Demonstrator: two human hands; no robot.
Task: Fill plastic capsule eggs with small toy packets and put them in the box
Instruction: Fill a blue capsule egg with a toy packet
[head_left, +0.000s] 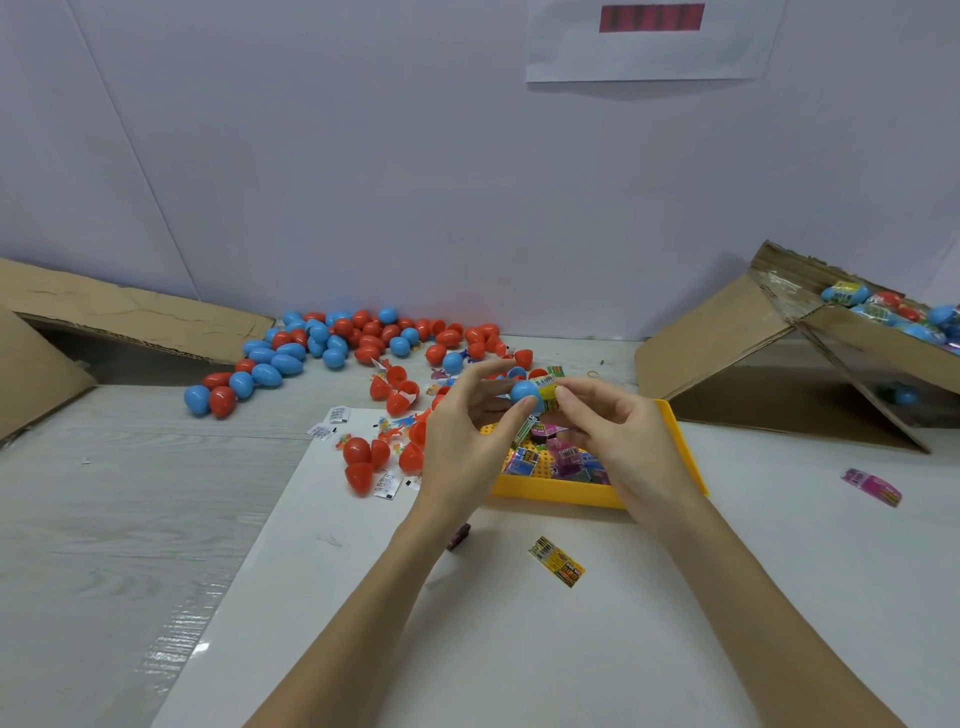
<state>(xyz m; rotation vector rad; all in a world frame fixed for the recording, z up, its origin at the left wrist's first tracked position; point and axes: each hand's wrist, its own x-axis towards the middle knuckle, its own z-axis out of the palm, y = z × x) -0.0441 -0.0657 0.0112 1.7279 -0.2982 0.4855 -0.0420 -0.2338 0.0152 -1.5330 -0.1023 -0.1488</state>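
The left hand (467, 415) grips a blue plastic egg half (524, 395), and the right hand (613, 431) pinches a yellow toy packet (546, 388) into it. This looks like the filling step. Next the egg needs closing, then dropping in the cardboard box (737, 343) at the counter's right edge.

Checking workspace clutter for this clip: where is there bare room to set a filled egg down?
Bare patches: the white sheet near the person, between the forearms and around the lone yellow packet; also the stretch between the yellow tray and the pink packet. Crowded: the egg pile and the loose red halves left of the tray.
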